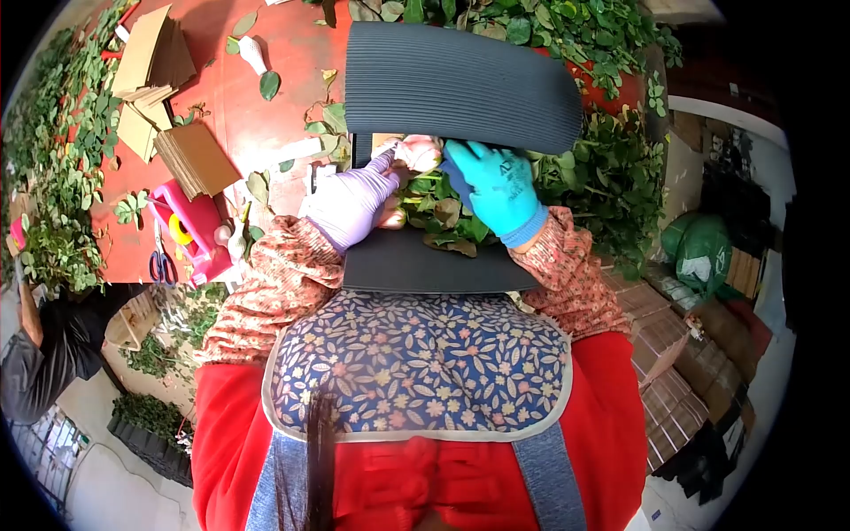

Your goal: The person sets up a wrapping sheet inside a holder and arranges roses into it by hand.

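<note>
Pale pink roses [419,152] with green leaves lie between my hands, on a dark sheet [434,261] at the table's front edge. My left hand [352,202], in a thin lilac glove, has its fingers closed beside the top rose; what they pinch is hidden. On the other side, my right hand [498,188], in a turquoise and dark blue glove, curls around something by the rose and leaves that I cannot make out. A ribbed dark grey board [460,84] stands just beyond both hands.
Cardboard pieces [197,159], a pink tape holder [197,232] and scissors [162,257] lie on the red table [292,53] at left. Leafy stems [611,168] heap up at right. A co-worker in dark clothes [57,354] is at the far left.
</note>
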`<act>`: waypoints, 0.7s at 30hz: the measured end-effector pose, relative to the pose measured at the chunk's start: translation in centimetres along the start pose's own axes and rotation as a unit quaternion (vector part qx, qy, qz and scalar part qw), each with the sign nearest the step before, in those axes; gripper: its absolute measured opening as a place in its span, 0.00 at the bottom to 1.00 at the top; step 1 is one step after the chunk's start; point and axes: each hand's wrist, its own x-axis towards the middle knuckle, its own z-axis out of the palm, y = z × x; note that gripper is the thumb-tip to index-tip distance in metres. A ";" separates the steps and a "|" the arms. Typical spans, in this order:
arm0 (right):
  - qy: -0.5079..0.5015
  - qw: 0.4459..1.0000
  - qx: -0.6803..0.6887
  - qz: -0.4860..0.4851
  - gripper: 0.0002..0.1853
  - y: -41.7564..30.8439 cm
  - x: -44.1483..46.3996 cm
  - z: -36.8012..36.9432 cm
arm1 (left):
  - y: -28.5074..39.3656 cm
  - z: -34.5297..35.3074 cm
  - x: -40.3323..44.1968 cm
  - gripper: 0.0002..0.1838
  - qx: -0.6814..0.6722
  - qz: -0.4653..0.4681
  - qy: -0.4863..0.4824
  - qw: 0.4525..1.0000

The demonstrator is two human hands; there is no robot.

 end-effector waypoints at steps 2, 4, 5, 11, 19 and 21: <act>0.035 0.999 0.014 -0.008 0.17 0.0 0.7 -0.7 | -0.3 0.1 -0.2 0.16 0.017 0.017 0.030 0.999; 0.079 0.996 0.031 -0.034 0.14 -0.4 1.4 -2.2 | -0.6 0.7 -0.2 0.16 0.034 0.033 0.061 0.997; 0.078 0.996 0.031 -0.036 0.14 -0.5 1.3 -2.5 | -0.9 1.4 -0.2 0.16 0.026 0.028 0.066 0.997; 0.077 0.988 0.123 0.043 0.13 1.4 1.1 -6.5 | -1.1 0.9 0.3 0.19 0.026 0.016 0.032 0.999; 0.013 0.996 -0.050 -0.072 0.19 0.9 2.3 0.7 | -0.8 2.1 0.1 0.20 0.040 0.010 0.009 0.999; 0.051 0.993 -0.076 -0.077 0.21 1.6 2.6 3.9 | -0.3 2.1 0.1 0.19 0.019 -0.004 0.003 1.000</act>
